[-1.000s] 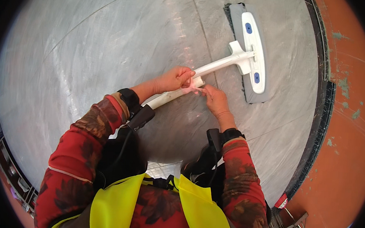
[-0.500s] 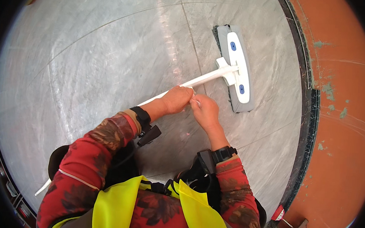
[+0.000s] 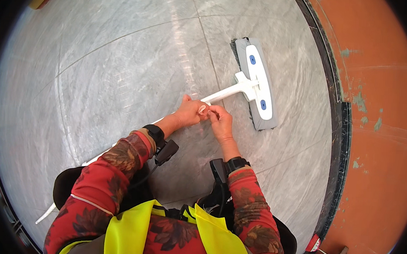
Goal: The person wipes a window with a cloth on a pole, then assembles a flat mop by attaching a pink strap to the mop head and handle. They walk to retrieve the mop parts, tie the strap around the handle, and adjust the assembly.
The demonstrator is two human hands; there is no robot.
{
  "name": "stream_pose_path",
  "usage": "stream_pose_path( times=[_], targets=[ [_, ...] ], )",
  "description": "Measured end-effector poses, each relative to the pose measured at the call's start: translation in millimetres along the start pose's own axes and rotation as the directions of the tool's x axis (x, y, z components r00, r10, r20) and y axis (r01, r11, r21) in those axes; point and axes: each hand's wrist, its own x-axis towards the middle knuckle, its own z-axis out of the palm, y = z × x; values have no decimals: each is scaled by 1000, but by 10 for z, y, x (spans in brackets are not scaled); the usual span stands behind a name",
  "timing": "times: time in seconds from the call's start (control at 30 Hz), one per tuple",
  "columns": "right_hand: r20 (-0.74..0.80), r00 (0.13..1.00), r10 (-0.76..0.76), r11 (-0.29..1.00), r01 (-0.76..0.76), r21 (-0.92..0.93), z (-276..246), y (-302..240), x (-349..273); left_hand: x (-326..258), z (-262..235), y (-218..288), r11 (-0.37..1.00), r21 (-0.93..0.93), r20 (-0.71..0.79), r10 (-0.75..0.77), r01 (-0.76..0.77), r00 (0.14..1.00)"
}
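Nearest, red patterned sleeves (image 3: 117, 168) and a yellow vest (image 3: 169, 232). Further out, left hand (image 3: 191, 113) and right hand (image 3: 221, 122), side by side and touching, both clenched around the white mop handle (image 3: 224, 94). Beyond, flat white-and-grey mop head (image 3: 256, 83) lying on the grey marble floor (image 3: 114, 65), near the dark skirting (image 3: 338, 135) of an orange wall (image 3: 381, 114).

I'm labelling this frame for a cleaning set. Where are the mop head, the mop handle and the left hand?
mop head (image 3: 257, 81), head view, on its white top plate.
mop handle (image 3: 221, 95), head view, on the white shaft just above the hands.
left hand (image 3: 190, 113), head view, on the back of the hand gripping the shaft.
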Motion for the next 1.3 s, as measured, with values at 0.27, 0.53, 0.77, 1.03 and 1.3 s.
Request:
stream_pose_path(
  times=[0.27, 0.53, 0.77, 1.03, 1.3],
  targets=[
    [34, 945, 326, 944, -327, 46, -23, 237, -63, 56, 51, -150, 997, -61, -79, 44, -49, 996],
    [-40, 956, -291, 889, 255, -381, -28, -223, -64, 121, -39, -212, 980, -159, -3, 117, -116, 993],
    [19, 1000, -20, 986, 23, -163, 88, -121, -3, 125, 37, -332, 997, -5, -52, 79, -79, 996],
    [35, 892, 451, 797, -420, 434, 148, 97, -28, 27, 101, -280, 964, -250, -149, 55, -91, 987],
    [-129, 815, 565, 763, -458, 456, 289, 18, -24, -88, 150, -170, 964, 199, -231, 220, -176, 948]
  ],
)
